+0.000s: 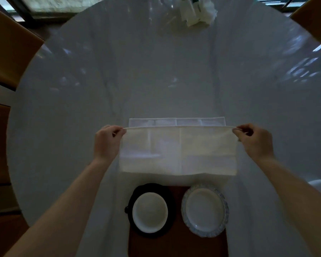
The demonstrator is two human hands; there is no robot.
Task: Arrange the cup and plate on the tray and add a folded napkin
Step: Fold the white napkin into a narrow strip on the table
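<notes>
Between both hands [107,140], taut napkin [178,151] edge.

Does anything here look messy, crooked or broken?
Nothing stands out. The cup and plate sit side by side on the tray, upright and unspilled. Both hands, left hand and right hand, pinch the napkin corners, holding it level mid-fold.

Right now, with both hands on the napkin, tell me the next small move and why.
Probably carry the lifted edge forward and lay it on the far edge. The left hand and right hand each pinch a corner of the napkin, its near half raised, the far strip flat on the table. The cup and plate already sit on the tray.
</notes>
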